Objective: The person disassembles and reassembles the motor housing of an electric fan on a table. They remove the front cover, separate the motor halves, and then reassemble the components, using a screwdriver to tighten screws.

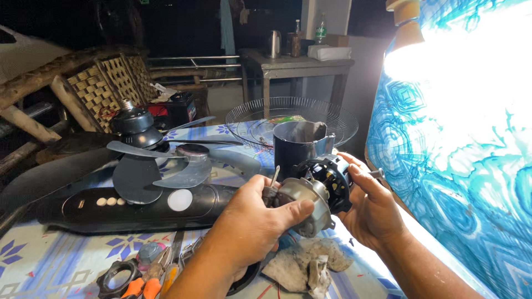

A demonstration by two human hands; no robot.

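Note:
Both my hands hold a small electric fan motor [316,194] above the table. My left hand [252,221] grips its silver metal housing from the near side, thumb across the top. My right hand [374,207] holds the black, vented end of the motor, fingers curled over it by the shaft. A thin metal rod [275,175] sticks up beside my left hand's fingers. A dirty white rag [305,266] lies on the table just below the motor.
A black fan base [138,207] with buttons lies at left, a grey fan blade [158,166] on it. Behind the motor stand a dark cylindrical cover [296,147] and a wire fan guard [288,116]. Pliers [149,279] and a black ring nut [116,277] lie near. A blue patterned wall [460,166] stands right.

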